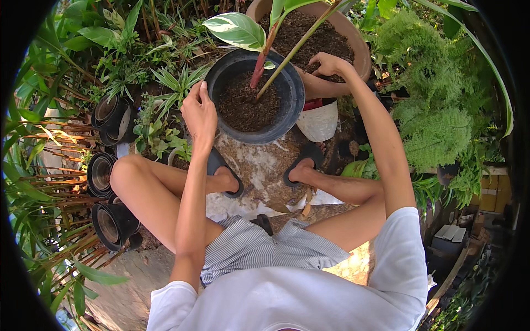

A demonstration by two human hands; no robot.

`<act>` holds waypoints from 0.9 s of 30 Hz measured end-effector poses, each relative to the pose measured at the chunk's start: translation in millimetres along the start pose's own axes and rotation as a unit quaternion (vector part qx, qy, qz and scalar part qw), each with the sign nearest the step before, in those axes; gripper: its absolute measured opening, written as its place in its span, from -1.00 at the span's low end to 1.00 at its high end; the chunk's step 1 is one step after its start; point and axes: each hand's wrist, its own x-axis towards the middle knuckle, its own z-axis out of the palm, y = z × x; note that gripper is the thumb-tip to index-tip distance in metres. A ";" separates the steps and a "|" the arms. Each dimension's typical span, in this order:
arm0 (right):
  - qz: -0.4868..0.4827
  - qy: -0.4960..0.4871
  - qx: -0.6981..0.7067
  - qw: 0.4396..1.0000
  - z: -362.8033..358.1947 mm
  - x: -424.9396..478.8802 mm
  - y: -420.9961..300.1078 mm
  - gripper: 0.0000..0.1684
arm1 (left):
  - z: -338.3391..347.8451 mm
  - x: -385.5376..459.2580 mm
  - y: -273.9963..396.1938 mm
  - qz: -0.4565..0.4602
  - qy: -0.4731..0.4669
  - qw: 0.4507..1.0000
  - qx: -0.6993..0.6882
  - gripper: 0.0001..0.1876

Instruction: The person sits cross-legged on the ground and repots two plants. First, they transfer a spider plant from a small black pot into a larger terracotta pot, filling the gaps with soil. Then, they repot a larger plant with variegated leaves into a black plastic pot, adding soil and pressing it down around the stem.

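Note:
A black plastic pot [255, 134] stands before me with dark soil [244, 109] in it. From the soil rise a reddish stem [259, 69] and a green stalk [285, 62], with a white-variegated leaf [238, 32] above. My left hand [199, 109] is at the pot's left rim, its fingers bent; whether it grips the rim is unclear. Over the soil in a large brown pot [361, 49] behind, my right hand [331, 66] has its fingers curled and apart, with nothing visible in them. Its fingertips are near the soil, contact unclear.
A whitish pot [319, 120] with something red inside stands beside the black pot. Empty-looking black nursery pots [101, 176] are stacked at left. Feathery ferns [434, 128] crowd the right, spider plants [180, 87] the left. My sandalled feet [304, 167] flank stained ground.

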 end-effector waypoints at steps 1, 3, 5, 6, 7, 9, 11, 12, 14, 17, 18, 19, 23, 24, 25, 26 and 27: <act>0.001 0.020 0.017 1.000 0.3 -3.3 8.0 -0.08 | 0.3 -0.7 2.8 -0.004 -0.004 1.000 0.004 -0.63; 0.012 0.055 0.073 0.996 -0.9 -8.7 10.5 0.00 | -2.2 -0.5 6.5 -0.013 -0.015 1.000 0.014 -0.62; 0.030 0.084 0.151 0.985 -7.3 -19.6 -4.5 0.05 | -6.0 -0.1 5.3 -0.016 -0.013 1.000 0.021 -0.62; 0.045 0.086 0.180 0.979 -10.7 -23.2 -2.3 0.08 | -5.1 -0.3 5.8 -0.012 -0.013 1.000 0.019 -0.62; 0.059 0.089 0.208 0.972 -14.5 -27.4 0.5 0.12 | -4.0 -0.6 6.2 -0.008 -0.012 1.000 0.016 -0.62; 0.085 0.085 0.273 0.954 -22.9 -36.7 -4.3 0.19 | -2.1 -0.4 3.6 -0.005 -0.009 1.000 0.011 -0.62; 0.097 0.075 0.331 0.936 -35.3 -50.8 -20.7 0.24 | -3.2 -0.1 1.4 -0.001 -0.002 1.000 0.014 -0.62; 0.100 0.074 0.354 0.927 -40.3 -56.3 -22.6 0.27 | -3.3 0.1 2.0 0.003 -0.001 1.000 0.016 -0.62; 0.109 0.078 0.383 0.914 -50.5 -64.1 -28.6 0.31 | -3.4 0.2 1.4 0.010 0.002 1.000 0.016 -0.62; 0.100 0.100 0.402 0.905 -56.2 -64.2 -12.9 0.36 | 0.2 0.6 2.8 0.017 -0.001 1.000 0.008 -0.63; 0.090 0.111 0.398 0.906 -56.9 -60.6 -12.4 0.34 | -0.1 0.6 2.7 0.014 -0.002 1.000 0.008 -0.63; 0.084 0.115 0.423 0.895 -55.0 -60.2 -10.7 0.31 | -0.1 0.6 2.8 0.011 -0.002 1.000 0.008 -0.63; 0.047 0.100 0.528 0.842 -49.7 -64.9 -21.1 0.20 | 2.6 2.7 -5.7 0.021 0.011 1.000 0.006 -0.64; 0.039 0.089 0.543 0.834 -48.2 -72.6 -31.8 0.17 | 1.9 2.1 -5.2 0.018 0.008 1.000 0.010 -0.64; 0.028 0.076 0.558 0.826 -46.3 -81.7 -51.4 0.14 | -0.8 1.7 -5.2 0.014 0.008 1.000 0.016 -0.64; 0.019 0.067 0.573 0.817 -41.9 -92.5 -66.9 0.10 | -1.6 1.4 -4.4 0.013 0.006 1.000 0.012 -0.64; 0.012 0.056 0.593 0.803 -34.9 -101.7 -76.3 0.10 | -1.5 1.2 -3.3 0.013 0.002 1.000 0.007 -0.64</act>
